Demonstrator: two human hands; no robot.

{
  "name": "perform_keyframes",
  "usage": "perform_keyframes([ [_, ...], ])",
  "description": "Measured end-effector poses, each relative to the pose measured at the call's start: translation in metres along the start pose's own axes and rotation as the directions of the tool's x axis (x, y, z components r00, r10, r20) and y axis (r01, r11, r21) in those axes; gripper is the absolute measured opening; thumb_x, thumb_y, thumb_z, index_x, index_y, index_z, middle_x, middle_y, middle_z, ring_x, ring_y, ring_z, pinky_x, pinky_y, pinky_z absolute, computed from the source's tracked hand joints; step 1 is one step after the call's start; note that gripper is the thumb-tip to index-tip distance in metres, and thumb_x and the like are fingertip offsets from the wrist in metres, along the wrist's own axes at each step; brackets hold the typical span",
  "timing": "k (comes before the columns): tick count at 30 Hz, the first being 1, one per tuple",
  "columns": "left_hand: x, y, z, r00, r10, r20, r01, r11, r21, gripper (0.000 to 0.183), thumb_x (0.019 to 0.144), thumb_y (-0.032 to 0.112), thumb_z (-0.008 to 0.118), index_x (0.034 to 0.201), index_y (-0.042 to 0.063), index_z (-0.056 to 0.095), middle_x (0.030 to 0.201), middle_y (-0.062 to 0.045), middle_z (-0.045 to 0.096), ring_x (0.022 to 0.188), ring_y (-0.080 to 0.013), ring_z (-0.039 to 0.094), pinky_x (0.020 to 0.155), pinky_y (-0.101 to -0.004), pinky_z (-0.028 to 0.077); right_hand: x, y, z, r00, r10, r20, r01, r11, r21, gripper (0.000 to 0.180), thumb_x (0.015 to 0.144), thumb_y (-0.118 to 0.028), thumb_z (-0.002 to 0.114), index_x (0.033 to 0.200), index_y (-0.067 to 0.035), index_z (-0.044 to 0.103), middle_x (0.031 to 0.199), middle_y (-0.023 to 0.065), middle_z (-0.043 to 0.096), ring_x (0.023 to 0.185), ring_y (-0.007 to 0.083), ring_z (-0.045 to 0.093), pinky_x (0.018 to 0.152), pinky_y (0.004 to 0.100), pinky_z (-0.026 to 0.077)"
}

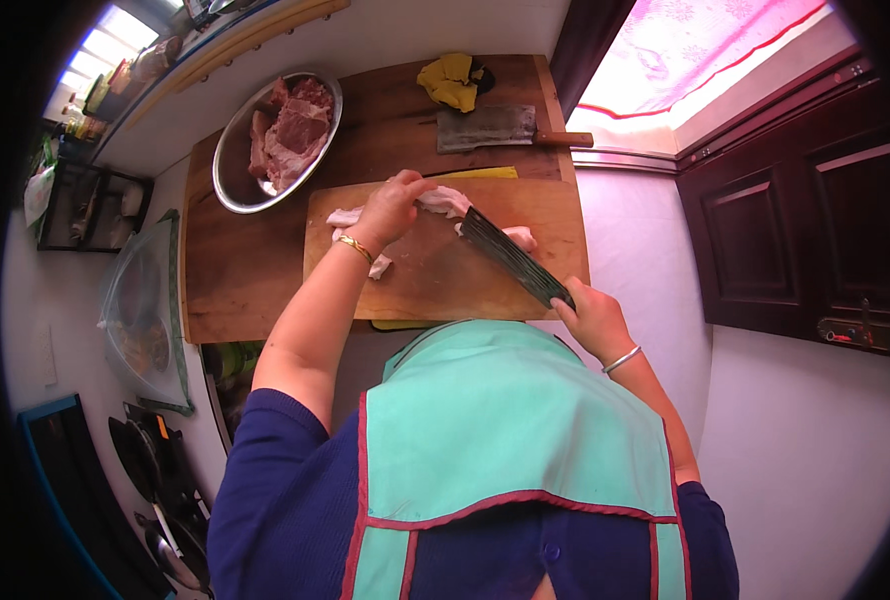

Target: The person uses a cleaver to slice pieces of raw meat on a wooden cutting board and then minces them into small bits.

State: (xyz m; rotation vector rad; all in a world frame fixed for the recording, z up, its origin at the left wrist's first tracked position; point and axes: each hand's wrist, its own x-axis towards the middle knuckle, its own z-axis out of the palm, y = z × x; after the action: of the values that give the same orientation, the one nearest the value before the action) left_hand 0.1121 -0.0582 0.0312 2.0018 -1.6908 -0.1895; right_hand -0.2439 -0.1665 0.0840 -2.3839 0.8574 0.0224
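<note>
My left hand [394, 208] rests its fingers on the left end of a strip of pale, fatty raw meat [445, 199] near the back edge of the wooden cutting board [430, 289]. In my right hand [591, 313] is a dark-bladed knife [516, 259], slanting back and to the left, its far end at the right end of that strip. Another piece of meat [521, 238] lies just beyond the blade on the right. Smaller pale pieces [379, 267] lie on the left part of the board, some partly hidden by my left hand and wrist.
A metal bowl [223, 176] with large pieces of raw meat stands at the back left of the wooden table [227, 277]. A cleaver [487, 127] with a wooden handle lies behind the board, near a crumpled yellow and black cloth or glove [448, 81]. A dark door [797, 225] is at the right.
</note>
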Motion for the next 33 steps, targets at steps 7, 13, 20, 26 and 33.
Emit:
perform_keyframes([
  [7, -0.003, -0.006, 0.024, 0.988, -0.134, -0.081, 0.145, 0.979, 0.146, 0.026, 0.076, 0.006, 0.063, 0.101, 0.012, 0.066, 0.097, -0.010, 0.061, 0.098, -0.0329, 0.059, 0.083, -0.0429, 0.051, 0.008, 0.007, -0.002, 0.992, -0.117, 0.045, 0.117, 0.993, 0.007, 0.026, 0.089, -0.029, 0.061, 0.090, -0.005, 0.051, 0.082, 0.0188, 0.063, 0.077, 0.0399, 0.061, 0.067, 0.0486, 0.049],
  [13, 0.023, 0.008, 0.025, 0.941, -0.130, -0.312, 0.109, 0.990, -0.086, 0.014, 0.080, 0.018, 0.064, 0.088, 0.007, 0.064, 0.089, -0.014, 0.063, 0.086, -0.0337, 0.062, 0.074, -0.0419, 0.052, 0.012, -0.001, -0.016, 0.987, 0.011, 0.157, -0.001, 0.998, -0.062, 0.028, 0.089, -0.030, 0.059, 0.091, -0.003, 0.051, 0.082, 0.0204, 0.063, 0.078, 0.0398, 0.062, 0.069, 0.0478, 0.048],
  [20, 0.026, 0.058, -0.042, 0.924, -0.248, -0.290, 0.041, 0.820, -0.570, 0.016, 0.092, 0.019, 0.058, 0.091, 0.003, 0.060, 0.078, -0.017, 0.064, 0.071, -0.0303, 0.063, 0.065, -0.0365, 0.049, 0.013, 0.004, -0.002, 1.000, 0.005, 0.029, -0.007, 0.996, 0.090, 0.029, 0.086, -0.028, 0.066, 0.090, -0.001, 0.056, 0.082, 0.0231, 0.065, 0.077, 0.0391, 0.063, 0.068, 0.0439, 0.050],
  [26, -0.005, 0.053, -0.053, 0.894, -0.344, -0.289, 0.150, 0.835, -0.529, 0.017, 0.094, 0.021, 0.058, 0.093, 0.005, 0.061, 0.077, -0.015, 0.064, 0.071, -0.0279, 0.064, 0.065, -0.0362, 0.050, 0.016, -0.007, -0.003, 0.998, 0.052, 0.032, -0.055, 0.993, 0.102, 0.032, 0.084, -0.030, 0.068, 0.097, -0.002, 0.059, 0.088, 0.0244, 0.065, 0.084, 0.0411, 0.063, 0.074, 0.0449, 0.050],
  [33, -0.034, 0.024, -0.028, 0.873, -0.486, 0.049, 0.318, 0.488, -0.813, 0.012, 0.099, 0.017, 0.052, 0.099, 0.007, 0.059, 0.084, 0.004, 0.058, 0.078, -0.0040, 0.053, 0.068, -0.0217, 0.048, 0.015, 0.008, 0.005, 0.998, 0.038, 0.046, -0.044, 0.989, 0.143, 0.030, 0.086, -0.028, 0.065, 0.097, -0.001, 0.056, 0.085, 0.0243, 0.064, 0.081, 0.0423, 0.063, 0.070, 0.0462, 0.050],
])
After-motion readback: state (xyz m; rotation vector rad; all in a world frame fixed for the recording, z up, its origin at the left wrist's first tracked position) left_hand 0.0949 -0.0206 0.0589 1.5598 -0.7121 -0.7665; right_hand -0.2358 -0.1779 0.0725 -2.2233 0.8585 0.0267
